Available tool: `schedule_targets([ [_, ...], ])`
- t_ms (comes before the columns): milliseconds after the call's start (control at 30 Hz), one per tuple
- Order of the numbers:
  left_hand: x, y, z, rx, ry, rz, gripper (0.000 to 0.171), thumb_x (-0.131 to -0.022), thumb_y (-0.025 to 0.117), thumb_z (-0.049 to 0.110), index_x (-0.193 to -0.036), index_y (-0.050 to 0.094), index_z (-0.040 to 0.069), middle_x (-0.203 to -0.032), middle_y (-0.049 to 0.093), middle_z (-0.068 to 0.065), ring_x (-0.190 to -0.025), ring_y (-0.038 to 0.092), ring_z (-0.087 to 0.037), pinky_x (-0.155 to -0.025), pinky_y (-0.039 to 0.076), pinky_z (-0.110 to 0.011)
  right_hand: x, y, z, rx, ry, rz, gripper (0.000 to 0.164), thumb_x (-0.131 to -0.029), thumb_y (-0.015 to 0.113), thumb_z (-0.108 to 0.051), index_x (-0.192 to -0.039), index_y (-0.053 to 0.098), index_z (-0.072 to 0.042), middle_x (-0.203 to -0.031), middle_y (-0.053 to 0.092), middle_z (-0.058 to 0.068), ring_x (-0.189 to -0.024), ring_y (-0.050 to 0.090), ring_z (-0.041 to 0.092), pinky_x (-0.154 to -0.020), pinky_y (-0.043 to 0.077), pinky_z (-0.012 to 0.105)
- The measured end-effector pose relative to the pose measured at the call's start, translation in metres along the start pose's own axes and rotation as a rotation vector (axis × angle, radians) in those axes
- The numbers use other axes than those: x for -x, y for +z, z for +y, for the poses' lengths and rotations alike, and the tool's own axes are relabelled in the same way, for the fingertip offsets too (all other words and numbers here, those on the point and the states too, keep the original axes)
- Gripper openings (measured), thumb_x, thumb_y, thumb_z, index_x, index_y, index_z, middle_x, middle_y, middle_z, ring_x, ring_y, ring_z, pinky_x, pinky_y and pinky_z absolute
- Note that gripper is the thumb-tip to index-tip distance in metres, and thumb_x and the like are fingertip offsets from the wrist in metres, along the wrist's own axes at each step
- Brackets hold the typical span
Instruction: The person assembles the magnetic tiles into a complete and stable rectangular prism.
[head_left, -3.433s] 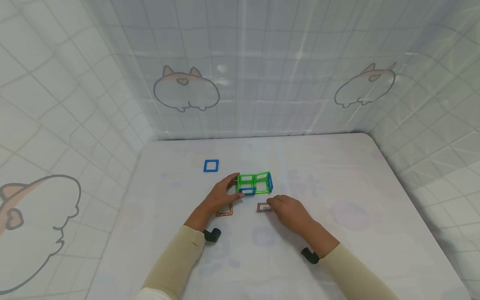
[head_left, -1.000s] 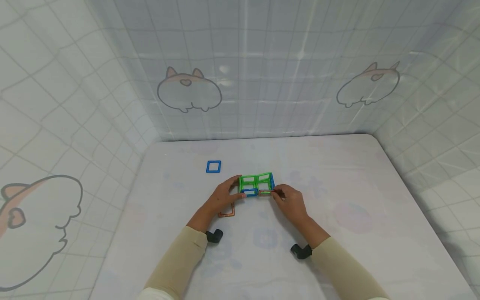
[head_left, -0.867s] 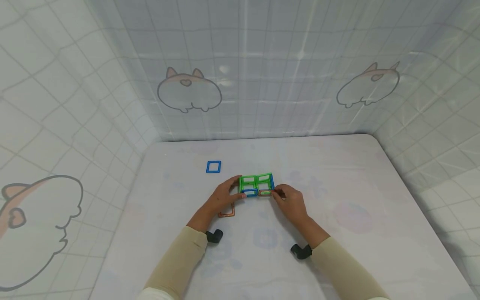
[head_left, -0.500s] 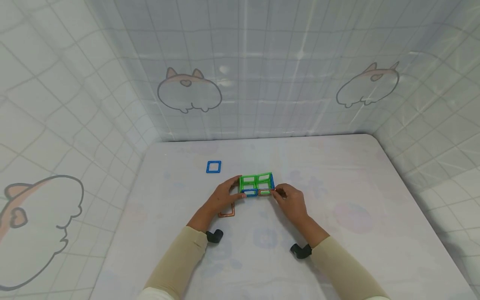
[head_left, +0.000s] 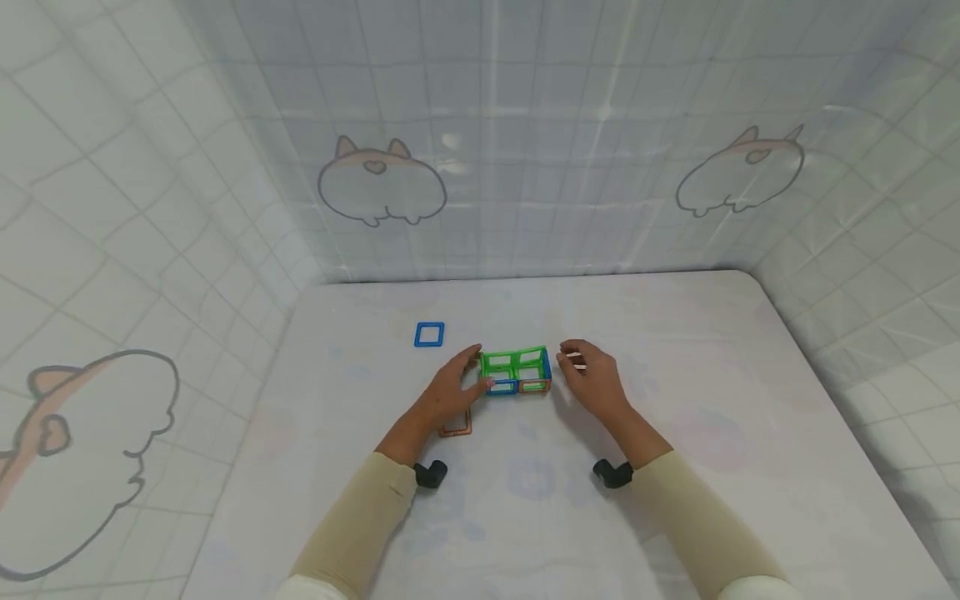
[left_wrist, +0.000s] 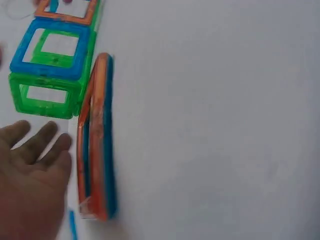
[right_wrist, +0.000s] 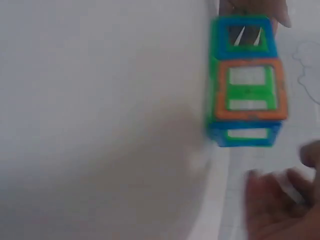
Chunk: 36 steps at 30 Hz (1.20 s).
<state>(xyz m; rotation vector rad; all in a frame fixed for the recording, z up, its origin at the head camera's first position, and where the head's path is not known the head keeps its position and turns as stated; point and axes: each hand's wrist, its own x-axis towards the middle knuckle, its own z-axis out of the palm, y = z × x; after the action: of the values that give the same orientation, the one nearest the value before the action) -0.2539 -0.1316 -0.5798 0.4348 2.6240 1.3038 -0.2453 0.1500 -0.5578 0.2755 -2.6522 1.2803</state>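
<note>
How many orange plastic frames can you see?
2: one orange frame is in the near side of the green-and-blue plastic box; the loose orange frame lies on the white table, partly hidden by the left hand. More could be underneath.

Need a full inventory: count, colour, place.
table: 1, white, centre
tile block: 1; green, blue, orange; on table
loose square: 1, blue, left beyond tile block
frame pile: 1, orange and blue, near tile block
walls: 3, white gridded; left, back, right
cartoon animals: 3, pale with orange, on walls
wrist cameras: 2, black, foreground
left hand: 1, bare, tile block's left end
right hand: 1, bare, right of tile block
sleeves: 2, beige, foreground
</note>
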Motion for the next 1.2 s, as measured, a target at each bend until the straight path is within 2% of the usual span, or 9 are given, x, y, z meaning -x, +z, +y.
schedule_targets([
  [100, -0.01, -0.004, 0.019, -0.105, 0.056, 0.033, 0.067, -0.098, 0.056, 0.051, -0.154, 0.037, 0.018, -0.153, 0.045, -0.002, -0.144, 0.038, -0.024, -0.119, 0.034, -0.048, -0.014, 0.0, -0.003, 0.026, 0.141, -0.146, 0.044, -0.1, 0.059, -0.035, -0.134, 0.058, -0.005, -0.129, 0.064, 0.013, -0.113, 0.067, 0.03, -0.09, 0.059, 0.044],
  [200, -0.026, -0.006, 0.044, -0.249, 0.12, -0.011, 0.056, -0.1, 0.057, 0.041, -0.149, 0.046, 0.017, -0.151, 0.048, -0.001, -0.142, 0.041, -0.022, -0.118, 0.036, -0.044, -0.023, 0.005, -0.006, 0.021, 0.231, -0.235, 0.048, -0.098, 0.061, -0.037, -0.137, 0.057, -0.008, -0.134, 0.062, 0.012, -0.117, 0.065, 0.029, -0.093, 0.058, 0.044],
  [333, -0.05, -0.001, 0.077, -0.498, 0.175, -0.145, 0.047, -0.102, 0.058, 0.033, -0.145, 0.052, 0.016, -0.146, 0.054, -0.001, -0.138, 0.047, -0.021, -0.115, 0.04, -0.039, -0.027, 0.01, -0.008, -0.029, 0.276, -0.252, 0.045, -0.097, 0.062, -0.036, -0.133, 0.059, -0.009, -0.133, 0.063, 0.011, -0.121, 0.063, 0.029, -0.096, 0.056, 0.044],
  [433, -0.063, 0.005, 0.093, -0.61, 0.179, -0.207, 0.043, -0.101, 0.06, 0.028, -0.142, 0.056, 0.015, -0.14, 0.06, -0.001, -0.132, 0.053, -0.02, -0.111, 0.045, -0.036, -0.027, 0.012, -0.007, -0.073, 0.302, -0.249, 0.043, -0.097, 0.062, -0.035, -0.132, 0.061, -0.009, -0.132, 0.063, 0.011, -0.122, 0.061, 0.03, -0.098, 0.055, 0.045],
  [533, -0.07, 0.008, 0.099, -0.625, 0.175, -0.223, 0.035, -0.1, 0.062, 0.022, -0.134, 0.065, 0.016, -0.131, 0.066, 0.001, -0.124, 0.059, -0.018, -0.105, 0.05, -0.035, -0.025, 0.014, -0.005, -0.103, 0.324, -0.242, 0.042, -0.097, 0.061, -0.035, -0.131, 0.062, -0.009, -0.134, 0.063, 0.01, -0.123, 0.061, 0.03, -0.098, 0.054, 0.045],
  [700, -0.075, 0.011, 0.1, -0.618, 0.193, -0.207, 0.024, -0.099, 0.062, 0.015, -0.119, 0.074, 0.019, -0.116, 0.073, 0.004, -0.109, 0.066, -0.015, -0.095, 0.055, -0.032, -0.022, 0.014, -0.003, -0.134, 0.331, -0.226, 0.043, -0.098, 0.06, -0.036, -0.133, 0.062, -0.01, -0.136, 0.061, 0.01, -0.12, 0.063, 0.028, -0.094, 0.057, 0.041],
  [933, -0.073, 0.01, 0.095, -0.577, 0.226, -0.183, 0.024, -0.099, 0.062, 0.012, -0.119, 0.075, 0.016, -0.117, 0.073, 0.002, -0.11, 0.067, -0.015, -0.095, 0.056, -0.03, -0.018, 0.016, -0.001, -0.132, 0.344, -0.208, 0.047, -0.099, 0.059, -0.038, -0.134, 0.061, -0.007, -0.137, 0.061, 0.013, -0.117, 0.065, 0.028, -0.089, 0.059, 0.038],
  [1200, -0.072, 0.01, 0.094, -0.548, 0.218, -0.183, 0.025, -0.101, 0.058, 0.011, -0.12, 0.074, 0.015, -0.12, 0.072, 0.001, -0.113, 0.066, -0.016, -0.097, 0.055, -0.031, -0.016, 0.017, 0.0, -0.158, 0.319, -0.187, 0.046, -0.101, 0.056, -0.039, -0.133, 0.06, -0.007, -0.134, 0.062, 0.014, -0.115, 0.065, 0.028, -0.087, 0.059, 0.04],
])
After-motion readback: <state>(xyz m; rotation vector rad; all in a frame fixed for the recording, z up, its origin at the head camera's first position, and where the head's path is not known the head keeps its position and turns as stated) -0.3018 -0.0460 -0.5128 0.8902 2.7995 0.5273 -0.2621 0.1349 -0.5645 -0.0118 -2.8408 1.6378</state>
